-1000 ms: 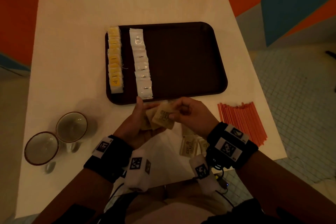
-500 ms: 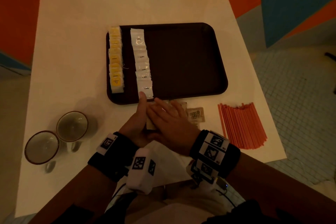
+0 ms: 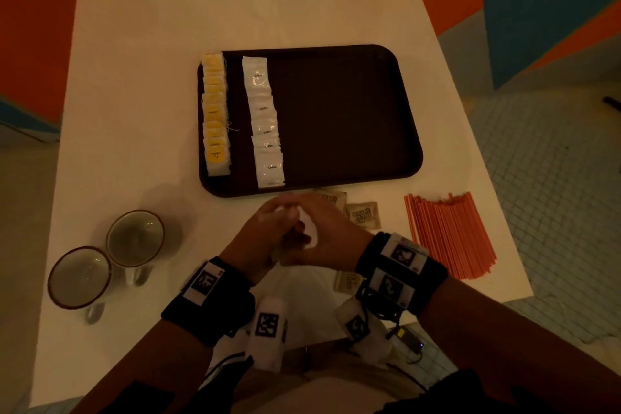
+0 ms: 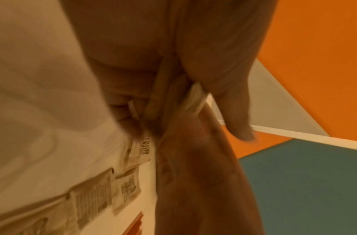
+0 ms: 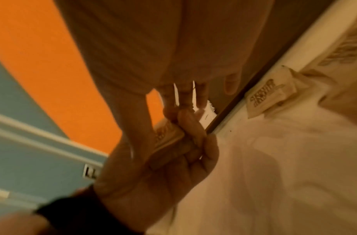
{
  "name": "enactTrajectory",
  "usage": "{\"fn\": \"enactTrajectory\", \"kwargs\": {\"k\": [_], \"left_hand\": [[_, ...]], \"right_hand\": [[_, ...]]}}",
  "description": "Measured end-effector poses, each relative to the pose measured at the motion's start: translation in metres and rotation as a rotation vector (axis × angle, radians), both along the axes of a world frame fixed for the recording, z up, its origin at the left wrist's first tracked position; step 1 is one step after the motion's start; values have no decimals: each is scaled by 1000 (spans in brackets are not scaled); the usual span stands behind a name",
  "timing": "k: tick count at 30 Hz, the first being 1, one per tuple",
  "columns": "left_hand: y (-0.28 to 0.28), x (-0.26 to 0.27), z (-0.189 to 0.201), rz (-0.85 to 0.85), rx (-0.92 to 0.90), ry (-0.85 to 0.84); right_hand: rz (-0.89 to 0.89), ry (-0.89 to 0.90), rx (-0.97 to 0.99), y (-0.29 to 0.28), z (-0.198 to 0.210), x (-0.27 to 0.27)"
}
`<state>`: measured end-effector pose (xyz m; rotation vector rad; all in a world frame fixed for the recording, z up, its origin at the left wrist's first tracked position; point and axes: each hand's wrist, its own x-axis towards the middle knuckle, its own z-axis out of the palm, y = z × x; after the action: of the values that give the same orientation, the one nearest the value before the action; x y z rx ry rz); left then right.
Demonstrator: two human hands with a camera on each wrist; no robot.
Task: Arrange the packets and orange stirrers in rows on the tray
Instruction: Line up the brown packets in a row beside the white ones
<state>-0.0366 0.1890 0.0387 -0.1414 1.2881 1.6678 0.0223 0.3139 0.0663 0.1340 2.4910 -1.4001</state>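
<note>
Toward the worktop's (image 3: 141, 77) left edge, near its front corner, stand two round ceramic cups with dark rims (image 3: 111, 255), touching each other; neither has any part in the step under way. Farther in lies the dark brown rectangular plastic tray (image 3: 353, 118); along its left side runs a row of yellow-labelled tea packets (image 3: 215, 114), overlapped like shingles, and just beside it a second row of white coffee packets (image 3: 265, 121); the rest of the tray is bare. Just in front of the tray's near rim the two hands meet; the left hand (image 3: 268, 235) is curled round a small stack of tan paper sugar packets (image 5: 167, 133), thumb over the top, while the right hand (image 3: 322, 239) pinches at the stack's upper edge with its fingertips (image 5: 199, 98); something white shows between them, and I cannot tell what it is. More tan packets lie loose on the worktop beside the right hand (image 3: 361, 215) and under its wrist. Near the right edge the thin orange plastic stirrers (image 3: 450, 235) lie in a loose sheaf, untouched.

I judge the third row, the tan one, is about to start; the next move calls for peeling one packet off the stack and setting it at the tray's far end, just right of the white row, square to it; the stirrers come last.
</note>
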Motion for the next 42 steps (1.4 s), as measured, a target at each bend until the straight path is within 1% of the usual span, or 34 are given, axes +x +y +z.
{"fn": "enactTrajectory", "kwargs": {"k": [3, 4, 5, 7, 10, 13, 15, 16, 18, 19, 21, 25, 28, 30, 32, 35, 37, 42], "left_hand": [[1, -13, 1, 198, -87, 127], [3, -18, 3, 237, -74, 145], [5, -24, 4, 237, -45, 169], [14, -33, 11, 168, -9, 242], [31, -47, 21, 70, 26, 338], [50, -67, 27, -33, 16, 405], [64, -84, 28, -91, -21, 475], [71, -91, 28, -90, -60, 538], [81, -106, 26, -35, -199, 671], [85, -114, 24, -4, -245, 705], [92, -129, 18, 2, -270, 724], [112, -165, 1, 10, -350, 716], [126, -198, -12, 16, -430, 716], [133, -217, -20, 13, -480, 759], [141, -232, -29, 15, -501, 750], [151, -253, -41, -67, -564, 740], [157, -263, -47, -149, -608, 776], [168, -269, -53, -325, -786, 1002]], "right_hand": [[-299, -172, -330, 7, 1, 0], [-372, -212, -474, 8, -2, -2], [-412, -217, -596, 9, -4, -5], [-415, -180, -723, 10, -5, -16], [-432, -133, -772, 15, 1, -35], [-456, -57, -698, 26, 2, -50], [-500, -30, -700, 37, 2, -62], [-539, -22, -723, 43, 1, -69], [-663, -23, -767, 57, -2, -87], [-726, -27, -774, 65, -3, -97], [-785, -35, -736, 81, -8, -118], [-739, -115, -565, 105, -24, -166], [-721, -131, -447, 122, -38, -197], [-704, -146, -403, 133, -48, -214], [-700, -151, -367, 142, -55, -228], [-670, -126, -209, 153, -66, -243], [-660, -116, -106, 160, -72, -249], [-605, -80, 72, 168, -85, -255]]}}
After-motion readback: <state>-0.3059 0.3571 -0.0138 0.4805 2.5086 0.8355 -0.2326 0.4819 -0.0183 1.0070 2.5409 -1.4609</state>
